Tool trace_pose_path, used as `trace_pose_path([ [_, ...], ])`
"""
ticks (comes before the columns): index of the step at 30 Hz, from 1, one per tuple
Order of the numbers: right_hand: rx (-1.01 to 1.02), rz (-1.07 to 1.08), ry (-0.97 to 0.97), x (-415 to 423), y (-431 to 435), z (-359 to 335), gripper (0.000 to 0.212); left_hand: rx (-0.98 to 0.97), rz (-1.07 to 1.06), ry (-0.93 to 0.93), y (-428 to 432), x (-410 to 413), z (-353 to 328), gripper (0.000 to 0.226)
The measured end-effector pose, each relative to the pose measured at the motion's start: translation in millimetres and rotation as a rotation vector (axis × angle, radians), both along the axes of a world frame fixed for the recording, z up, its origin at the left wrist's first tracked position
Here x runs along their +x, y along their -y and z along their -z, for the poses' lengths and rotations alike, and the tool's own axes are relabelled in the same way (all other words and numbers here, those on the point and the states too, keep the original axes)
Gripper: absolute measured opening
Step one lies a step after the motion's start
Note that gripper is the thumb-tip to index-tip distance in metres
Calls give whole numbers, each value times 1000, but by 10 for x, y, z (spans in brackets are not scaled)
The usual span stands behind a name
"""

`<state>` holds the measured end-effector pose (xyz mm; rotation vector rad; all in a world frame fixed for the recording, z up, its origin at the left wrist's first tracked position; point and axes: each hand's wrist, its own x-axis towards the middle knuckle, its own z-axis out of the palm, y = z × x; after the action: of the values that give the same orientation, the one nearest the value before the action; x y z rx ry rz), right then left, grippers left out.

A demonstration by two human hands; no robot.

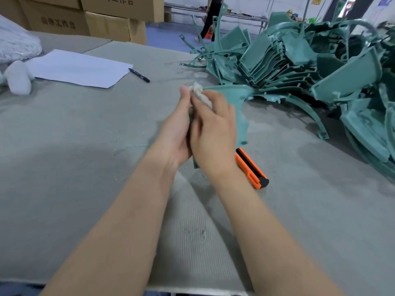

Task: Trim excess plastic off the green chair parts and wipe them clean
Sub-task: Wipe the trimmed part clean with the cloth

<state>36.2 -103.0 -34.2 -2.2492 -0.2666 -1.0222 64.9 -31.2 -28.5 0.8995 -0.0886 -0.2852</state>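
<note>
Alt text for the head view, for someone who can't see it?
The left hand grips a green chair part over the grey table while the right hand presses a white cloth to it. An orange utility knife lies beside the right wrist; a pile of green chair parts sits at right.

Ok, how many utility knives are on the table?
1: the orange-and-black plastic utility knife lies beside the right hand; the heap of green plastic chair parts could hide more.
</note>
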Motion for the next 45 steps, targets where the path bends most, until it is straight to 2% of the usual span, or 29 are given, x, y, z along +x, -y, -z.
trace_pose_path([
  [2,-21,-69,-14,-18,-68,12,40,-78,-38,-24,-42,6,14,51],
  [5,-61,-118,-27,-46,-47,46,37,-109,-87,-38,-155,50,-18,63],
  [9,-22,-29,-17,-28,-53,50,36,-167,-73,-25,-160,88,-20,71],
  [13,90,84,-94,58,108,35,37,-90,-23,-10,-56,43,-2,76],
  [20,-47,-57,-61,-86,-183,102,37,-35,-125,-55,-140,100,16,63],
  [24,80,18,-49,9,-50,63,36,-44,-68,-31,-58,34,-21,72],
  [27,121,175,-247,139,241,105,34,31,-133,41,-20,18,-20,67],
  [29,158,203,-357,158,368,152,29,109,-189,88,-13,22,-16,62],
  [33,203,34,-169,72,102,110,32,163,-210,91,2,54,-14,64],
  [36,185,-45,-62,72,-11,36,38,140,-220,94,50,9,-2,53],
  [39,142,-162,-85,34,-18,30,46,76,-230,84,97,6,4,47],
  [42,23,-358,-122,-76,-113,84,53,-80,-284,6,-107,55,-44,60],
  [45,-73,-452,-109,-79,-222,104,45,-322,-406,-13,-393,78,-48,71],
])
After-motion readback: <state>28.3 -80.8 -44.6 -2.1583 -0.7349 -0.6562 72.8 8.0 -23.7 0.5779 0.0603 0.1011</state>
